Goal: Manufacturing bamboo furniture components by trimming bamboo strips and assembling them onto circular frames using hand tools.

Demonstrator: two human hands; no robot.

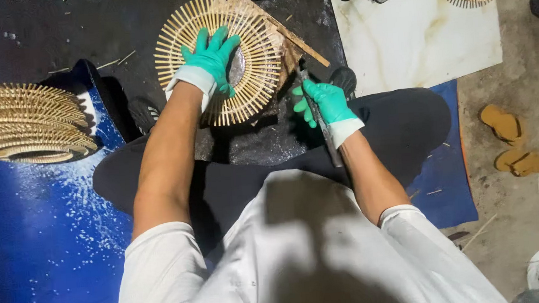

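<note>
The left hand (212, 57) lies spread flat on a round bamboo ring (219, 60), hiding its centre. The right hand (323, 101) grips a long knife (317, 113); its blade tip is hard to make out against the dark mat (84, 31).

Matt bamboo-stick ring (219, 60), rubbery gloves (212, 57)

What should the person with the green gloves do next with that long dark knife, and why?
Probably bring the long dark blade, gripped in the right hand, up to the right edge of the round wheel of pale bamboo sticks. The left hand presses the wheel flat, and the blade's tip points at it.
</note>
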